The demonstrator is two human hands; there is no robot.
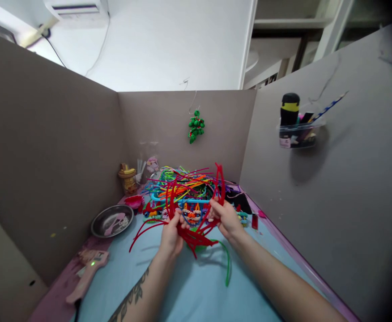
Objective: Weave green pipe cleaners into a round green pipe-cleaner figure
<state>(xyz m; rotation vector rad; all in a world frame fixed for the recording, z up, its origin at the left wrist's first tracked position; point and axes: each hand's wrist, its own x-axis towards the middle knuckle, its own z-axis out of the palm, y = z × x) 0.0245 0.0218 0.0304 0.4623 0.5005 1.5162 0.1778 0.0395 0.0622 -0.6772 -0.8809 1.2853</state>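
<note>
Red pipe cleaners hang in a loose, bent tangle between my two hands above the blue table surface. My left hand is closed around part of the bunch, thumb on top. Higher and to the right, my right hand pinches other strands, some of which stick up past the fingers. Below the bunch lies a green pipe cleaner, curving toward me; the rest of the green is partly hidden by the red. Behind the hands sits a heap of multicoloured pipe cleaners.
At left are a metal bowl holding a pink tool and white bits, and a pink glue gun with a lit green light. A clear holder hangs on the right partition. A green ornament hangs at the back.
</note>
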